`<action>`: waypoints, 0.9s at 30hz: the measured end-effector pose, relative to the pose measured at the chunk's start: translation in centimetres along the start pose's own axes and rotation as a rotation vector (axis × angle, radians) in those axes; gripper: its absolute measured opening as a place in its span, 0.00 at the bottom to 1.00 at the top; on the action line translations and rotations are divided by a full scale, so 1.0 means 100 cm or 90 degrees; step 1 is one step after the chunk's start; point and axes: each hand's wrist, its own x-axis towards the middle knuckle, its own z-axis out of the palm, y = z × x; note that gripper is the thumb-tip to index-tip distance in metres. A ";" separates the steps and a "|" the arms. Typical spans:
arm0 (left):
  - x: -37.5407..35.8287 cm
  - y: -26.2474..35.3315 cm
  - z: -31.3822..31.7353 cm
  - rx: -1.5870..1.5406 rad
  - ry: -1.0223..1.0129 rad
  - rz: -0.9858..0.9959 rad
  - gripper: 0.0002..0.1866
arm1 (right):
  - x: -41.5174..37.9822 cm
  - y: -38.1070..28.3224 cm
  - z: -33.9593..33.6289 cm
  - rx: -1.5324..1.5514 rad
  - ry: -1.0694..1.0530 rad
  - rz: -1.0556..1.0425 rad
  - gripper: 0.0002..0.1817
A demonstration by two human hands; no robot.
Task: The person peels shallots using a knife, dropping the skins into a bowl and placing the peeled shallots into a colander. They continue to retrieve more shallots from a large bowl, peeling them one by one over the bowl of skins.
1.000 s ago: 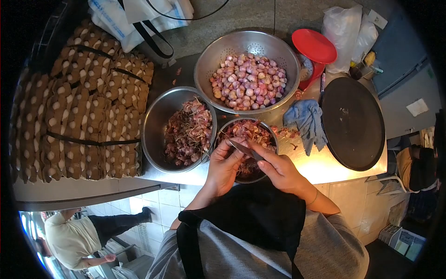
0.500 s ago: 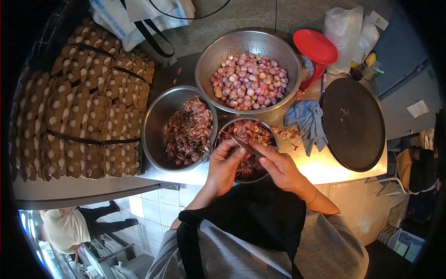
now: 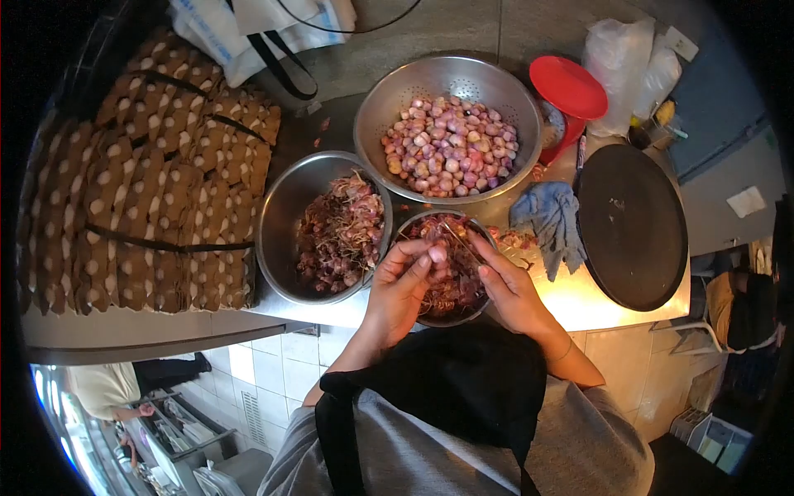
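Note:
Between the fingertips of my left hand [image 3: 404,281] is a pale pink shallot [image 3: 437,254]. My right hand [image 3: 506,285] is closed around a small knife [image 3: 456,235], its blade angled up and left. Both hands are over a small metal bowl [image 3: 451,321] of reddish skins. To the left stands a larger metal bowl [image 3: 263,240] holding unpeeled shallots [image 3: 335,240]. Behind them a metal colander [image 3: 368,124] holds many peeled shallots [image 3: 451,147].
Egg trays [image 3: 149,182] are stacked at the left. A blue cloth [image 3: 547,217], a round black tray [image 3: 632,227], a red scale [image 3: 569,88] and plastic bags [image 3: 616,70] are at the right. A person [image 3: 103,390] stands at the lower left.
The knife has swung away from the shallot, which now shows in my left fingers. My right hand has moved slightly right. The person at the lower left has shifted left.

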 end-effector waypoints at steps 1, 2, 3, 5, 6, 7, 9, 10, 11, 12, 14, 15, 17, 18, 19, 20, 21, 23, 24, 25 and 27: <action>0.003 0.002 0.002 0.022 0.025 0.014 0.10 | 0.000 -0.001 0.002 0.015 -0.001 0.005 0.19; 0.008 0.003 0.005 0.043 0.053 0.031 0.11 | 0.000 0.003 0.003 0.016 -0.010 0.021 0.19; 0.013 0.007 0.007 0.063 0.083 0.050 0.11 | -0.002 0.011 0.002 0.017 -0.022 0.037 0.20; 0.030 0.019 0.005 0.058 -0.003 0.078 0.18 | -0.004 0.014 0.004 0.081 -0.033 0.089 0.20; 0.037 0.025 0.008 0.053 -0.021 0.098 0.18 | -0.006 0.009 0.004 0.144 -0.028 0.126 0.20; 0.043 0.033 0.012 0.049 -0.041 0.118 0.19 | -0.006 0.006 0.006 0.204 -0.022 0.164 0.20; 0.051 0.043 0.012 0.072 -0.008 0.175 0.19 | -0.006 0.004 0.012 0.223 -0.003 0.142 0.21; 0.056 0.049 0.011 0.084 0.006 0.201 0.19 | -0.007 0.004 0.011 0.211 -0.010 0.132 0.21; 0.061 0.055 0.005 0.155 0.029 0.216 0.19 | -0.007 0.004 0.010 0.199 -0.015 0.123 0.21; 0.065 0.062 -0.008 0.227 0.052 0.228 0.18 | -0.007 0.003 0.009 0.189 -0.025 0.122 0.21; 0.076 0.076 -0.042 0.355 0.106 0.228 0.15 | -0.006 0.003 0.010 0.201 -0.038 0.135 0.21; 0.090 0.078 -0.079 0.383 0.089 0.226 0.14 | -0.007 0.004 0.010 0.207 -0.043 0.144 0.21; 0.103 0.089 -0.141 0.662 0.134 0.237 0.12 | -0.006 0.004 0.011 0.211 -0.049 0.137 0.20; 0.101 0.096 -0.160 0.796 0.203 0.202 0.11 | -0.005 0.004 0.012 0.214 -0.052 0.134 0.20; 0.102 0.100 -0.193 0.923 0.227 0.129 0.12 | -0.005 0.005 0.012 0.207 -0.050 0.134 0.20; 0.105 0.104 -0.213 1.097 0.299 0.004 0.16 | -0.005 0.005 0.013 0.201 -0.048 0.135 0.20; 0.102 0.104 -0.229 1.162 0.279 -0.050 0.17 | -0.005 0.005 0.013 0.194 -0.045 0.135 0.20; 0.098 0.102 -0.254 1.286 0.232 -0.166 0.18 | -0.005 0.007 0.010 0.209 -0.053 0.141 0.20; 0.095 0.101 -0.251 1.283 0.181 -0.152 0.18 | -0.005 0.007 0.010 0.217 -0.056 0.146 0.19; 0.096 0.097 -0.247 1.289 0.165 -0.181 0.19 | -0.005 0.007 0.010 0.214 -0.056 0.146 0.19; 0.101 0.089 -0.227 1.300 0.136 -0.238 0.19 | -0.003 0.007 0.011 0.208 -0.056 0.144 0.19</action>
